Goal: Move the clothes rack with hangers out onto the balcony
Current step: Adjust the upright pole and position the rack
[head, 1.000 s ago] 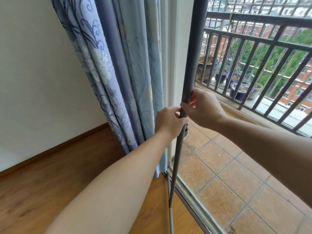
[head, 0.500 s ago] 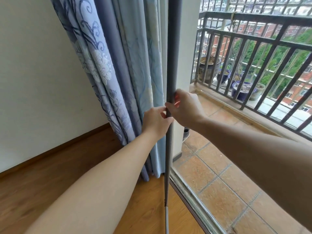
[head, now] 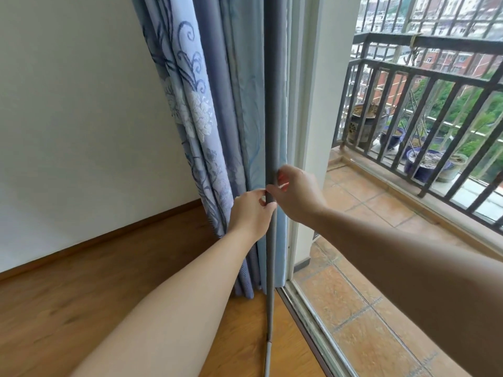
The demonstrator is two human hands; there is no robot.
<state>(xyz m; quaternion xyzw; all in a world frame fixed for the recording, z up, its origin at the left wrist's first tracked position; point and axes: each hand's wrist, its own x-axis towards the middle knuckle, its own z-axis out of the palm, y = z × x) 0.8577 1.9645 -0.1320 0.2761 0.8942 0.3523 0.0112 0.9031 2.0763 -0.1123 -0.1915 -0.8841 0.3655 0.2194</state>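
Both hands, left hand (head: 251,210) and right hand (head: 295,193), pinch the upright grey pole (head: 272,104) at 12 o'clock against the curtain (head: 196,110); keep it vertical and swing toward the balcony floor (head: 362,303) at 3 o'clock, clearing the door track (head: 313,319).

A wooden floor (head: 81,308) is seen on the left and near side, bounded by a wooden skirting (head: 109,238) along the far wall. On it the foot of a grey pole (head: 269,308) is planted, near the door track (head: 307,322). The hem of a blue curtain (head: 245,284) is met by the boards just behind the pole. To the right, a terracotta-tiled balcony floor (head: 367,336) is laid; at its far edge dark flowerpots (head: 427,164) are stood behind the railing (head: 435,85).
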